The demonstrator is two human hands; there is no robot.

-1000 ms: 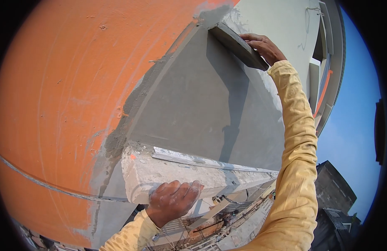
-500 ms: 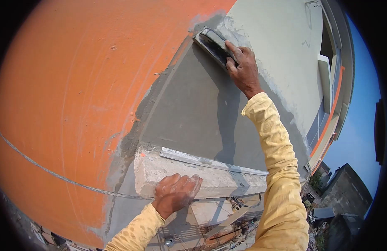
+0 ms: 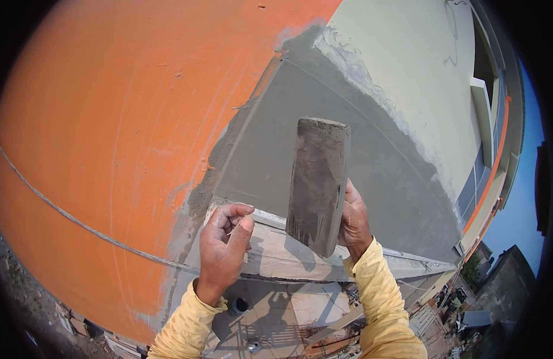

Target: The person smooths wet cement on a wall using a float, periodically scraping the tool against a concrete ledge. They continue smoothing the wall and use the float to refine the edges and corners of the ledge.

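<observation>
Holds a mortar-smeared float point(image 3: 317, 185) upright in the right hand point(image 3: 354, 220), clear of the wall, curls the left hand point(image 3: 224, 248) loose and empty over the near ledge point(image 3: 276, 254), faces a render patch point(image 3: 378, 173) spread smooth, apparently lacking only its ragged edges against orange paint point(image 3: 109, 149) left and cream paint point(image 3: 408, 66) far right.

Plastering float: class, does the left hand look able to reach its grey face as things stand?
Probably yes: the right hand holds the plastering float upright beside the left hand, nothing between them.

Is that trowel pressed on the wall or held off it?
Held off it. The right hand holds the trowel upright, its smeared face turned away from the wall.
</observation>
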